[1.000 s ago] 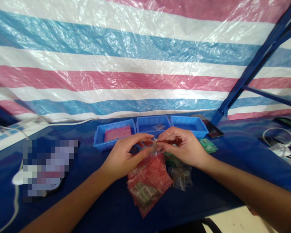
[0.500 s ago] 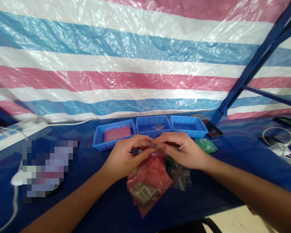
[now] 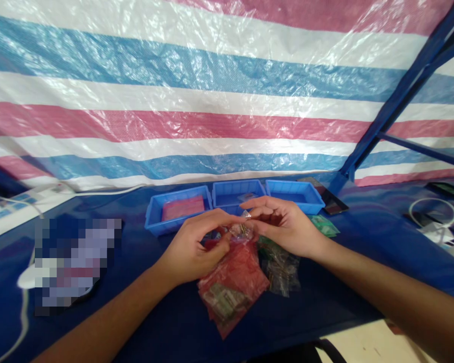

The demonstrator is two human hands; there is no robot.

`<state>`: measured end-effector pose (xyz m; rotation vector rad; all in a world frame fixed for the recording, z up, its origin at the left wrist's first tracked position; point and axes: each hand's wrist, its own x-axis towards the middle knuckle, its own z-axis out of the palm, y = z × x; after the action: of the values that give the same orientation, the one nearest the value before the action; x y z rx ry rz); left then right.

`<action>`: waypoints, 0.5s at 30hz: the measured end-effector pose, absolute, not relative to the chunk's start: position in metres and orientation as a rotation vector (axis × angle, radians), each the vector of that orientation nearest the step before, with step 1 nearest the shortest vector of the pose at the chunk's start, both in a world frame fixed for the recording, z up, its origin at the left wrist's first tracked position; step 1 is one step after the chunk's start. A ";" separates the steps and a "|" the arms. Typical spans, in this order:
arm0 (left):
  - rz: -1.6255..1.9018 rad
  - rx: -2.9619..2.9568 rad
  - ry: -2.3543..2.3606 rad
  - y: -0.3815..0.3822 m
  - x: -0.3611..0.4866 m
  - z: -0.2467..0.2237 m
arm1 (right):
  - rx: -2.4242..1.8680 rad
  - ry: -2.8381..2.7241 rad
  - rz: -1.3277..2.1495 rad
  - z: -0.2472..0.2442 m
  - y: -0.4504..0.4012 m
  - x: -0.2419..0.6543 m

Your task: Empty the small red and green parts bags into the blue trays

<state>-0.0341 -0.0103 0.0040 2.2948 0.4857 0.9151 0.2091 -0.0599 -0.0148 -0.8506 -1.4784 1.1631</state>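
Note:
A small clear plastic bag (image 3: 242, 231) with thin brass-coloured pieces in it is held up between my hands. My left hand (image 3: 191, 247) has its fingers curled around the bag's left side, with the thumb lowered. At the upper right edge, my right hand (image 3: 289, 228) pinches the bag between thumb and fingers. Below them lie red plastic bags (image 3: 238, 272), and a clear packet of greyish-green parts (image 3: 225, 302) rests at their lower end. More clear bags of metal pieces (image 3: 282, 275) lie under my right hand. Beside that wrist are green bags (image 3: 324, 226).
Three blue trays stand in a row behind my hands: the left tray (image 3: 150, 222) holds red bags, the middle tray (image 3: 237, 187) a small clear bag, then the right tray (image 3: 306, 206). A dark phone (image 3: 335, 201) lies right of them. White cables (image 3: 24, 312) run along the left.
My left thumb has dropped away from the fingertips, and my right hand has shifted slightly up and right. More of the small clear bag and its brass-coloured pieces now shows.

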 end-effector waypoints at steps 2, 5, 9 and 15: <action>0.931 2.364 0.453 -0.008 -0.034 0.004 | -0.832 -1.445 1.171 -0.014 -0.059 0.209; 0.942 2.402 0.454 -0.005 -0.035 0.002 | -0.849 -1.420 1.169 -0.011 -0.060 0.207; 1.016 2.443 0.507 -0.003 -0.036 0.003 | -0.880 -1.484 1.084 -0.005 -0.064 0.207; 1.099 2.265 0.714 -0.001 -0.037 0.000 | -0.869 -1.593 0.990 0.000 -0.070 0.209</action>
<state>-0.0372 -0.0014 -0.0004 2.2648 0.7138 1.0985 0.2093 -0.0704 0.0001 -0.8694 -1.5928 0.9903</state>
